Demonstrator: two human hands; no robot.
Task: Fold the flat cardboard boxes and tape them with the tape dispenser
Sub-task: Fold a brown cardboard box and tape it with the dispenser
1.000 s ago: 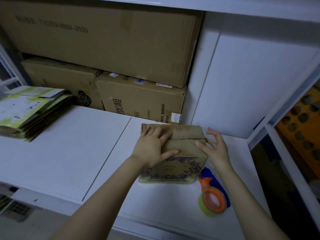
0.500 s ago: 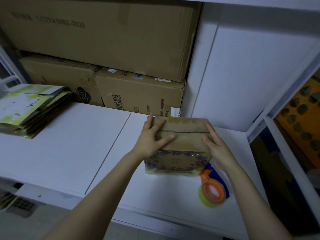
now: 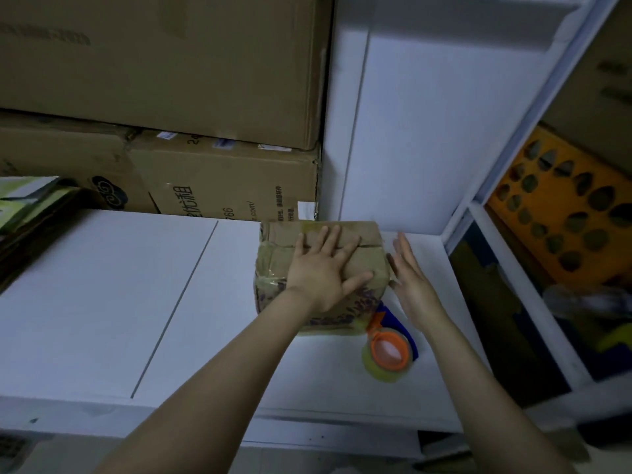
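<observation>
Lying nearest the viewer, the tape dispenser [image 3: 390,352] rests on the white tabletop [image 3: 102,302] just beside the box's near right corner. Its orange hub faces up inside a roll of yellowish tape, and a blue part points toward the box. Whether it touches the box cannot be told.

The box [image 3: 273,254] stands folded up on the tabletop. It is small, brown on top, with a purple print on its near face. Glossy tape shows on its left corner. Its top flaps are down and meet at a seam running left to right.

The left hand [image 3: 321,268] lies palm down on top of the box, fingers straight and spread, fingertips reaching across the seam. It presses flat and grips nothing.

The right hand [image 3: 410,278] is held edge-on just beside the box's right face, fingers straight and close together, holding nothing. It is blurred, so contact with the box cannot be confirmed.

Well left of the box, a stack of flat green-and-white boxes [image 3: 27,206] sits at the tabletop's edge.

Behind the box, large brown cartons [image 3: 222,186] are stacked against the back. One printed carton stands directly behind the box, and a bigger one lies on top of it.

Right of the box, beyond a white frame, is an orange panel [image 3: 564,206] with oval holes.
</observation>
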